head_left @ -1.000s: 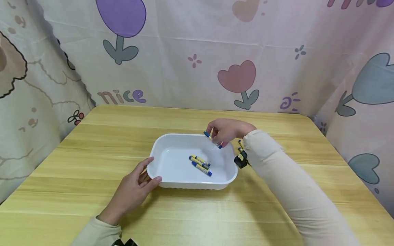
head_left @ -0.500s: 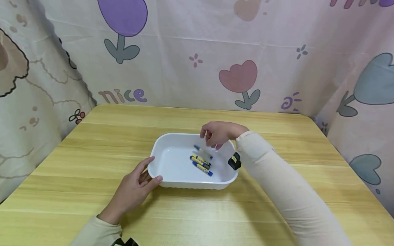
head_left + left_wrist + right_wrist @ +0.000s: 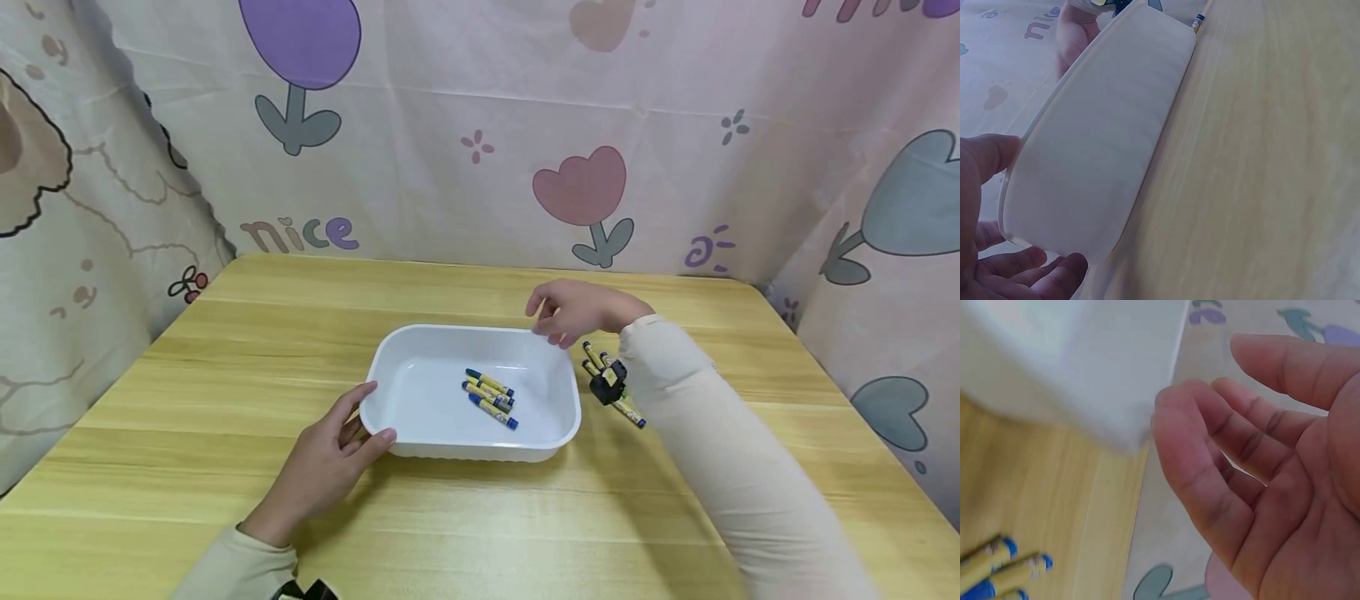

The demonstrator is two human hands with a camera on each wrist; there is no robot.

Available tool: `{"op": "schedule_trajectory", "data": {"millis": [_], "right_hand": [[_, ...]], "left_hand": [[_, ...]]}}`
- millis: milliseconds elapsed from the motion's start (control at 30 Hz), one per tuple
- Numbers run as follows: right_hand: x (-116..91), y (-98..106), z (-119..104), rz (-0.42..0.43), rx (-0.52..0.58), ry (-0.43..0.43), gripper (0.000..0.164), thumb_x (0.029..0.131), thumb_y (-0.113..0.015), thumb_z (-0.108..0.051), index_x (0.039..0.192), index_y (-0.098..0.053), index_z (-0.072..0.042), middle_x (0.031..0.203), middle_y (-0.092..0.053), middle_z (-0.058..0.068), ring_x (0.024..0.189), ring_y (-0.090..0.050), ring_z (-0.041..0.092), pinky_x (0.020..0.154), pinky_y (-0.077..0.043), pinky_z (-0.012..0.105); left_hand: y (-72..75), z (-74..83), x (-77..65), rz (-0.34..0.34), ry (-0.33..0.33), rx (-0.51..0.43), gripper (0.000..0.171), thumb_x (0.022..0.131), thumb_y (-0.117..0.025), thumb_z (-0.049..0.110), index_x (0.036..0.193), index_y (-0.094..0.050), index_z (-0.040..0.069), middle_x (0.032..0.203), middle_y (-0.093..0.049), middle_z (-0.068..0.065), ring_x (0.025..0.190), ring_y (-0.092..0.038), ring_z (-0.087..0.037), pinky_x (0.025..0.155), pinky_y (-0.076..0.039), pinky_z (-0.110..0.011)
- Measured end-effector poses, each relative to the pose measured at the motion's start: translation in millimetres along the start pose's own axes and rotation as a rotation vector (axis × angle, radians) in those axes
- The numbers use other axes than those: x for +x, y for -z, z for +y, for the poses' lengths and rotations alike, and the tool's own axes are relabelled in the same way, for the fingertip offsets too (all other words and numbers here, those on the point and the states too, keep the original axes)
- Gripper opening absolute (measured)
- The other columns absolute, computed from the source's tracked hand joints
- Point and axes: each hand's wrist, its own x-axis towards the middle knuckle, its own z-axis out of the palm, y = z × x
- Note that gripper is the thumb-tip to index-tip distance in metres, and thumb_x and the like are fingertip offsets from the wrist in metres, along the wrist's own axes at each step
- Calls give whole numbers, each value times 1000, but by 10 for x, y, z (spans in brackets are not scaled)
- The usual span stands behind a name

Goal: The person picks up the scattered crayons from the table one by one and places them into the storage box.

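Note:
A white plastic tub (image 3: pixel 420 400) stands mid-table with several yellow crayons (image 3: pixel 492 411) with blue ends lying side by side inside it. My left hand (image 3: pixel 322 467) grips its near left corner, thumb on the front side and fingers at the left end; the left wrist view shows the fingertips (image 3: pixel 1072 269) against the tub's outer wall (image 3: pixel 1091 125). Over the far right corner of the tub hovers my right hand (image 3: pixel 581 308), holding nothing, its fingers loosely bent. More crayons (image 3: pixel 632 414) lie on the table just right of the tub, partly behind the right wrist's camera.
The black wrist camera (image 3: pixel 607 382) hangs below the right sleeve (image 3: pixel 720 450), over the loose crayons. A wooden tabletop (image 3: pixel 465 533) spreads all round the tub. Behind it hangs a printed curtain (image 3: pixel 435 183).
The right hand let a crayon drop into the tub, where it now lies beside the others. That hand then moved back to the right. The left hand stays put.

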Motion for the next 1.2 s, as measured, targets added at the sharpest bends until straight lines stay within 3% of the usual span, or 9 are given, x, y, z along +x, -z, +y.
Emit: {"op": "schedule_trajectory", "data": {"millis": [233,533,700,967,1200], "right_hand": [[-103,122,325,56,40,-39,30,97,-57,-11,122,-49,4,102,-57,22,86,-62,33,72,-60,38],[-167,165,648,82,18,-153,30,98,-56,-11,121,-48,6,100,-53,18,80,-61,25,70,-61,36],[-184,141,778,53,12,-204,32,95,-57,-7,122,-47,6,96,-52,15,76,-57,22,70,-60,35],[-215,116,912,-27,37,-292,48,80,-61,5,125,-43,5,90,-53,13,66,-52,18,59,-53,26],[-216,73,1013,-53,37,-323,46,84,-67,-2,126,-47,1,99,-55,14,72,-55,19,61,-54,26]], "left_hand": [[7,-5,8,-7,0,-5,65,96,-64,26,149,-33,4,148,-34,-28,125,-48,-36,91,-52,-35],[14,10,3,-5,9,-7,66,95,-65,26,149,-33,4,150,-32,-25,127,-47,-35,92,-52,-34],[-1,12,2,-5,6,-19,66,95,-65,25,148,-33,4,151,-32,-24,126,-47,-35,92,-52,-34],[-6,8,4,-6,8,-17,66,95,-65,26,148,-33,4,151,-31,-24,127,-47,-35,92,-52,-34],[-5,-4,4,-7,12,-25,66,95,-65,26,149,-33,5,152,-31,-23,127,-47,-34,92,-52,-34]]}}
